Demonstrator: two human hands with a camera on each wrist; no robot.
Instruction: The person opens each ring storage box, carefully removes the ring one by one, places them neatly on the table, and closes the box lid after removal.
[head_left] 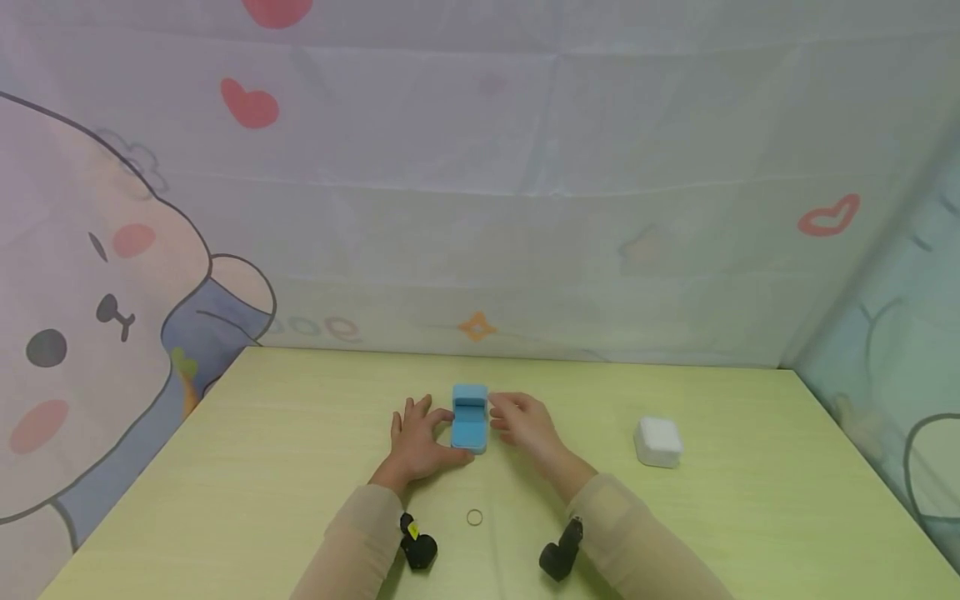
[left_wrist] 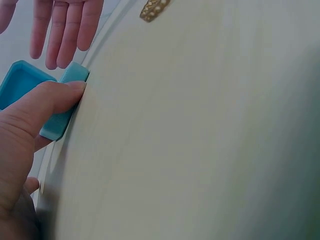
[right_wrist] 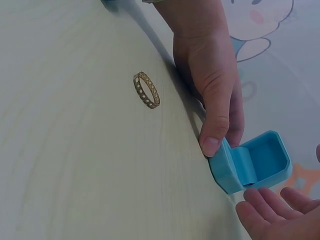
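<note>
A small light-blue ring box [head_left: 468, 435] stands with its lid up on the table, its inside facing the person. My left hand [head_left: 422, 447] holds it from the left: the thumb lies on the near side and the index finger reaches the left side, as the left wrist view also shows with the thumb [left_wrist: 55, 97] across the box. To the right of the box is my right hand [head_left: 527, 427], its relaxed fingers [right_wrist: 265, 206] beside the hinge and lid and gripping nothing. A gold openwork ring [right_wrist: 151, 87] lies on the table nearer the person, between the forearms.
A white rounded box [head_left: 659, 442] sits on the pale yellow-green table [head_left: 757, 500] to the right. Behind the table's far edge hangs a printed cloth [head_left: 420, 233]. Black wrist cameras are strapped to both sleeves [head_left: 360, 521].
</note>
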